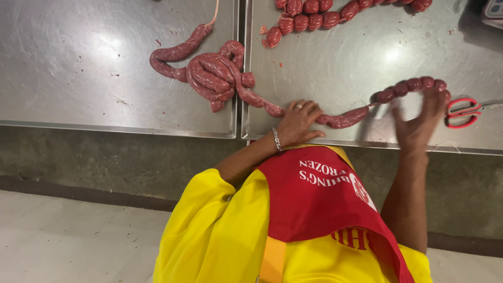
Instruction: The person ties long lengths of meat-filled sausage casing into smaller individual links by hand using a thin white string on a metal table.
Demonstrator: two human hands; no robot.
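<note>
Steel tabletops (120, 78) spread out beyond the red apron (314, 199). Left hand (298, 123) presses fingers down on the sausage rope (343, 119); right hand (419, 126), blurred, fingers spread over its links. Just right, red scissors (463, 112). Beyond the rope, tied links (314, 21).

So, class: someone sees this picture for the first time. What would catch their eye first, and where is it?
First, the long dark-red sausage rope, coiled at the seam of the two steel tables and running right under the left hand to the right hand. Then the red-handled scissors at the right, and the bright red apron over a yellow shirt below.
</note>
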